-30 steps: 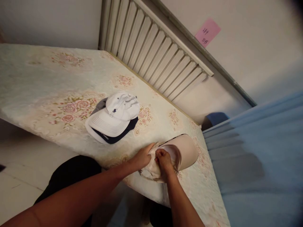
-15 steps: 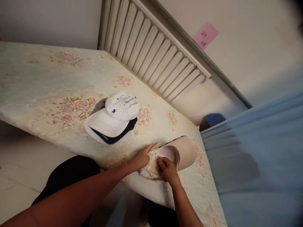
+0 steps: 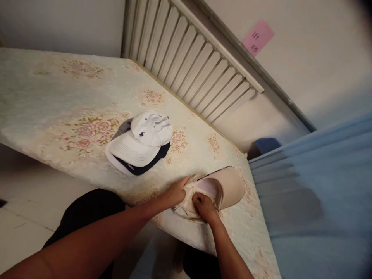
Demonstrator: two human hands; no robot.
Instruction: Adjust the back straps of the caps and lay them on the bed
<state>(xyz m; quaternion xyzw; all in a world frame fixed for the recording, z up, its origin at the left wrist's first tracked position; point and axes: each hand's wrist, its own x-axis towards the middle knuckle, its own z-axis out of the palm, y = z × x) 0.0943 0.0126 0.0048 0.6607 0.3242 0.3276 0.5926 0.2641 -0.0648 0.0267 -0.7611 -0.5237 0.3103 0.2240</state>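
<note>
Right hand (image 3: pixel 205 206) slid slightly nearer inside upturned beige cap (image 3: pixel 211 186) — fingertips bunched, hold unclear. Left hand (image 3: pixel 174 193) clasps its left edge; brim (image 3: pixel 233 186) points right, nearer right hand.

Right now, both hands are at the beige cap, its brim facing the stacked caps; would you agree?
The direction is wrong: in the head view, the brim faces away from the stacked caps, toward the curtain. Left hand and right hand are at the beige cap.

Domestic room, probably: floral-patterned cover (image 3: pixel 122 87), wall radiator (image 3: pixel 190 58), blue curtain (image 3: pixel 334 201) (pink handwritten note (image 3: pixel 258 37) on wall (image 3: pixel 325 58) too)
</note>
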